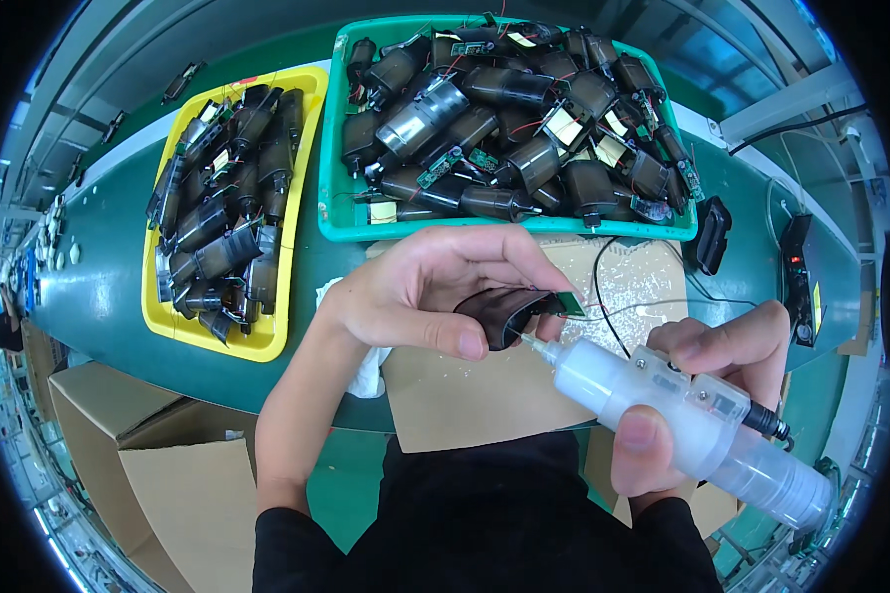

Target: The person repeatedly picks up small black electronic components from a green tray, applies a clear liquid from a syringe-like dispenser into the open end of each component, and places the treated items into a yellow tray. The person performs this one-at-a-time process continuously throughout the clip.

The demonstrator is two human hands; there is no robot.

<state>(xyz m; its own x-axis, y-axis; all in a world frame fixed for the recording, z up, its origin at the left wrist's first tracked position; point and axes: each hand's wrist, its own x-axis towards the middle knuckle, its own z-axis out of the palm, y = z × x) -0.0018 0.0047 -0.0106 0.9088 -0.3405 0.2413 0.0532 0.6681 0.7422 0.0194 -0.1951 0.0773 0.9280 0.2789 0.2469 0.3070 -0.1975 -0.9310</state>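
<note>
My left hand (415, 287) is closed around a dark translucent plastic housing (497, 314), thumb in front and fingers curled behind. At the right end of the housing sits a small green circuit board (568, 303). My right hand (737, 346) grips a large dispensing syringe (663, 413) with whitish contents and a clear clamp around its barrel. The syringe slants up to the left, its narrow tip close to the lower edge of the housing; whether it touches cannot be made out. A black cable leaves the clamp near my right fingers.
A teal tray (504, 232) heaped with dark housings, wires and boards stands behind my hands. To its left, a yellow tray (279, 331) holds more. Cardboard (455, 405) covers the table's front. A black control box (799, 282) and black plastic part (710, 237) lie right; an open carton (183, 494) stands lower left.
</note>
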